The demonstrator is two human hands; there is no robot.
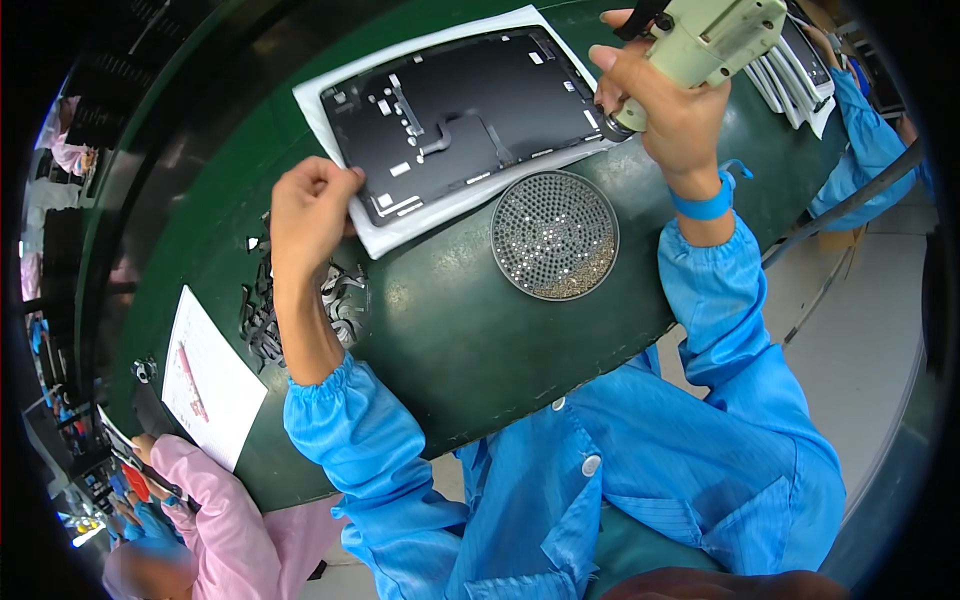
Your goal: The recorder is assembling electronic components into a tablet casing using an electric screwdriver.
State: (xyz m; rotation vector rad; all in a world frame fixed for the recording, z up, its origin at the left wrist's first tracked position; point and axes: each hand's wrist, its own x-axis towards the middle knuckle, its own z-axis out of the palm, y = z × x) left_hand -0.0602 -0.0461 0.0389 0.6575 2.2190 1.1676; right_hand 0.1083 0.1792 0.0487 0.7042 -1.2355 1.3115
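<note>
Apparently midway: strip point(437, 142) lies on panel point(465, 88), screws point(588, 274) remain in dish point(555, 181); right hand point(678, 118) grips driver point(705, 45), left hand point(308, 215) pinched together at panel edge.

A dark green bench point(440, 370) is carrying a white sheet point(400, 234), lying aslant. A round grey perforated dish point(558, 195) is sitting just beside the sheet's near edge, and a heap of dark strips point(262, 318) is spreading to the left. Farther left, white paper point(228, 402) is lying flat, while white layers point(782, 92) are resting stacked at the right
</note>
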